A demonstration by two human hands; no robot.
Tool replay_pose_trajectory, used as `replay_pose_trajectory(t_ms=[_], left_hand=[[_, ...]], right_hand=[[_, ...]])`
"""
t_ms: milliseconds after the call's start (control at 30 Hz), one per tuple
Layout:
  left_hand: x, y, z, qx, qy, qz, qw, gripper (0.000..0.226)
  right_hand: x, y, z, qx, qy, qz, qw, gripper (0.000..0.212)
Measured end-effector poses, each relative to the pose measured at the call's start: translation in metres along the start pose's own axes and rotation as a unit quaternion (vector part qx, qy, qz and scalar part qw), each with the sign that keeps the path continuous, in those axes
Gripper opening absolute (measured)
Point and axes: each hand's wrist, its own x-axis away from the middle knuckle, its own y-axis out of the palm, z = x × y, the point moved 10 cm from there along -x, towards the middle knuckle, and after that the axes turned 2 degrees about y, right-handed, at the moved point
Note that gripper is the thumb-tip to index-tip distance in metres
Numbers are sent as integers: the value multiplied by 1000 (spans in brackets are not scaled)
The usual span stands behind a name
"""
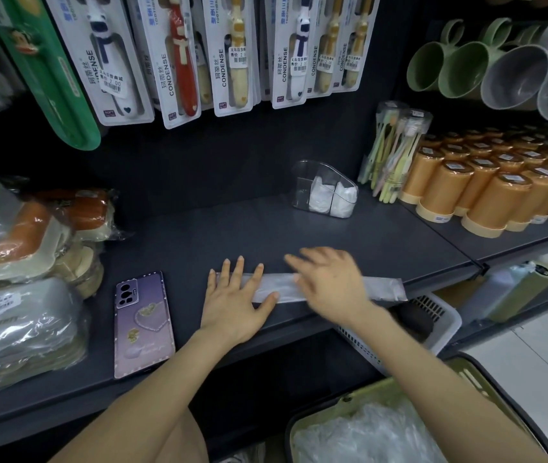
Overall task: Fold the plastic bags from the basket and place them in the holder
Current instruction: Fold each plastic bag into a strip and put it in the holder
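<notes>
Matt dark shelf (199, 235), translucent plastic bag (383, 289), clear glossy holder (302, 175).

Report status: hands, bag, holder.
Left hand flat on bag strip; right hand open over it, blurred. Holder back right, two folded bags inside. Phone lies left, clear of the strip.

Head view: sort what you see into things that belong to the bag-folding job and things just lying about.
Job: folded bag strip, with the left hand flat on it and the right hand over it; clear holder with folded bags; green basket of loose bags.
Lying about: phone, toothbrush packs, orange cups, mugs, white crate, wrapped goods.
</notes>
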Motion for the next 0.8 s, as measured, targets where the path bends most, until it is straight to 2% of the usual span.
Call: replay_pose_trajectory(t_ms=[67, 133, 167, 233, 267, 367, 400, 467, 533, 600, 667, 800], left_hand=[[0, 0, 0, 10, 2, 0, 1000, 94], [0, 0, -1, 10, -3, 1, 1000, 90], [0, -1, -1, 6, -4, 1, 1000, 82], [1, -2, -1, 3, -3, 1, 1000, 71], [1, -2, -1, 3, -1, 1, 1000, 69], [0, -1, -1, -3, 0, 2, 1000, 69], [0, -1, -1, -4, 1, 2, 1000, 69], [0, -1, -1, -2, 3, 1, 1000, 69], [0, -1, -1, 1, 5, 0, 1000, 69], [-1, -1, -1, 5, 7, -1, 1000, 70], [-3, -4, -3, 21, 13, 0, 1000, 74], [-14, -15, -5, 66, 49, -6, 997, 100]], right_hand=[[9, 34, -24, 20, -32, -123, 992, 64], [24, 57, -16, -9, -3, -230, 973, 80], [30, 61, -3, -18, 24, -245, 969, 83], [41, 55, 29, -11, 61, -235, 970, 76], [49, 53, 48, -5, 81, -237, 968, 74], [65, 42, 87, 0, 116, -257, 959, 89], [66, 42, 92, -16, 123, -270, 955, 85], [60, 36, 98, -55, 149, -252, 955, 60], [53, 13, 114, -57, 195, -145, 968, 49], [57, -4, 130, -20, 238, -94, 967, 48], [68, -5, 139, 5, 272, -117, 955, 50], [97, -13, 148, -84, 377, -83, 919, 50]])
